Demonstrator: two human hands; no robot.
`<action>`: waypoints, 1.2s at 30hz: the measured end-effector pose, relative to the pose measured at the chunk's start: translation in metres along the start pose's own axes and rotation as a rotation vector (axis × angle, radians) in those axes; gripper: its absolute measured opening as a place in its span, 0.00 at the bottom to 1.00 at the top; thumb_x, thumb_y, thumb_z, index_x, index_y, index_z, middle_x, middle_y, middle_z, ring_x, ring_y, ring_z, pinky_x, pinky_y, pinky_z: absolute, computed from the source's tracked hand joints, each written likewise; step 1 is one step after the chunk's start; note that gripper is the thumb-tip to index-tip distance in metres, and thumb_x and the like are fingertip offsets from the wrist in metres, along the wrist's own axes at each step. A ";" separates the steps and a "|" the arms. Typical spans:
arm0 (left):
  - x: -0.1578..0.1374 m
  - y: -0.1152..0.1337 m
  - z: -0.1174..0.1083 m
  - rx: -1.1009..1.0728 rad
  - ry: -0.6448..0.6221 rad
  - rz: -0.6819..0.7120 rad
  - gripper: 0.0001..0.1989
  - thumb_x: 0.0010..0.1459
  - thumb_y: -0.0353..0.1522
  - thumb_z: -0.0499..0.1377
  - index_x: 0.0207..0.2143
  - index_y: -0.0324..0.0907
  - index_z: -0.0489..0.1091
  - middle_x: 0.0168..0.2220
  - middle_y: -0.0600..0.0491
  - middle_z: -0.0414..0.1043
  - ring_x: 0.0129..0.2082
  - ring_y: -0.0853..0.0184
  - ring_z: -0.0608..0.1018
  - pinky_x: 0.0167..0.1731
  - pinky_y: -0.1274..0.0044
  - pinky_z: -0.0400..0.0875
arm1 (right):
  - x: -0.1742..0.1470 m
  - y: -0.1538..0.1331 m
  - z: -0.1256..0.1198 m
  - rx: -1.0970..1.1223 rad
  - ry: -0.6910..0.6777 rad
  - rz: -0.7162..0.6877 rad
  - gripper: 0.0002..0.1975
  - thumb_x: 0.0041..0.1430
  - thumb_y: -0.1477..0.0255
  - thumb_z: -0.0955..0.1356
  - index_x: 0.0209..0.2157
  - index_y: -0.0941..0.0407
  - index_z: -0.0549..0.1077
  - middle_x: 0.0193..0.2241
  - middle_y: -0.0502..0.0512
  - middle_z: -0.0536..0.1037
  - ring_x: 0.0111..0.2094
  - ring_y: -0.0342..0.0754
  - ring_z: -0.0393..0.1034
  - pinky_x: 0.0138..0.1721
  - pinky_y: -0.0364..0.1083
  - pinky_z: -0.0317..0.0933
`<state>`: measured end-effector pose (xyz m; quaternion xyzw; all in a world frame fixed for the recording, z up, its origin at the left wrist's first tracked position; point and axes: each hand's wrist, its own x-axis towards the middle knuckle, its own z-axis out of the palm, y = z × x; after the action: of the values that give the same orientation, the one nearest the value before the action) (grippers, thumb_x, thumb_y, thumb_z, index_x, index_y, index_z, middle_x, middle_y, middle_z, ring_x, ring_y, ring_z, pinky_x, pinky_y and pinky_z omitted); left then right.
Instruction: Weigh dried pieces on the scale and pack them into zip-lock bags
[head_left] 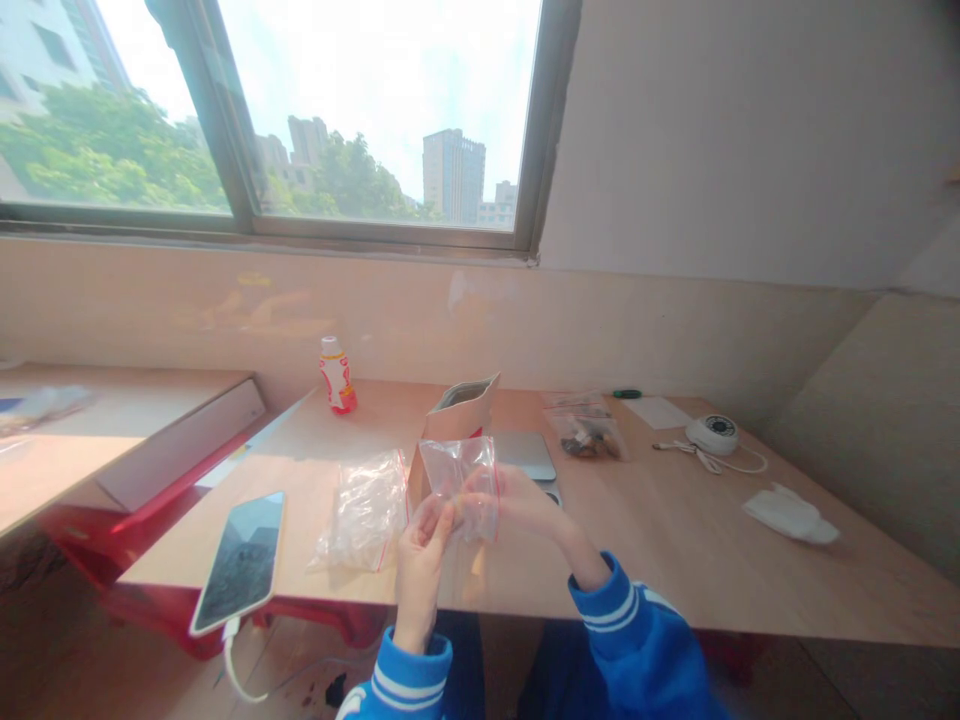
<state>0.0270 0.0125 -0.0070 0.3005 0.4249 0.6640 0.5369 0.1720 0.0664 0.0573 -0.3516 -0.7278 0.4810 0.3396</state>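
Note:
A clear plastic zip bag (459, 465) with a red edge is held up over the front of the table. My left hand (426, 545) pinches its lower left part between thumb and fingers. My right hand (521, 500) is at the bag's right side, partly seen through the plastic, and its fingertips close on the film. Just behind the bag stands an open brown paper pouch (461, 408). To the left, a stack of clear zip bags (366, 510) lies flat on the table. A silver flat device (527, 455) is partly hidden behind my right hand.
A phone (244, 560) with a white cable rests at the front left edge. Behind are a drink bottle (337, 377), a bag of small dark items (590, 438) and a green-handled tool (627, 394). On the right are a white corded device (712, 435) and white tissue (791, 515).

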 end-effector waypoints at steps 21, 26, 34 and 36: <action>-0.002 0.026 -0.009 -0.110 0.067 0.028 0.29 0.50 0.38 0.64 0.54 0.43 0.65 0.53 0.46 0.71 0.53 0.58 0.72 0.50 0.72 0.70 | 0.024 -0.039 0.000 -0.223 0.550 -0.183 0.16 0.63 0.60 0.59 0.44 0.54 0.69 0.41 0.56 0.73 0.41 0.48 0.68 0.43 0.48 0.63; -0.002 0.020 -0.010 -0.057 -0.051 0.003 0.29 0.50 0.41 0.63 0.54 0.40 0.66 0.48 0.43 0.74 0.48 0.55 0.76 0.44 0.70 0.74 | 0.008 -0.015 0.027 0.033 0.293 -0.006 0.16 0.61 0.56 0.60 0.36 0.54 0.68 0.33 0.51 0.74 0.34 0.46 0.69 0.34 0.44 0.64; 0.004 0.024 -0.021 0.107 -0.228 -0.066 0.30 0.48 0.43 0.63 0.51 0.39 0.65 0.47 0.39 0.73 0.38 0.55 0.80 0.23 0.76 0.76 | 0.010 0.002 0.021 -0.029 0.621 0.038 0.18 0.63 0.57 0.57 0.29 0.53 0.66 0.19 0.48 0.69 0.19 0.44 0.63 0.20 0.43 0.56; 0.002 0.028 -0.019 0.146 -0.223 -0.077 0.29 0.49 0.43 0.62 0.51 0.38 0.65 0.46 0.39 0.73 0.36 0.57 0.80 0.23 0.76 0.76 | 0.008 0.003 0.023 -0.088 0.674 0.046 0.17 0.63 0.57 0.56 0.31 0.53 0.66 0.17 0.47 0.68 0.18 0.45 0.63 0.20 0.43 0.54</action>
<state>-0.0024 0.0078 0.0095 0.3941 0.4210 0.5728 0.5826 0.1492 0.0635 0.0485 -0.5214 -0.5866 0.3136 0.5345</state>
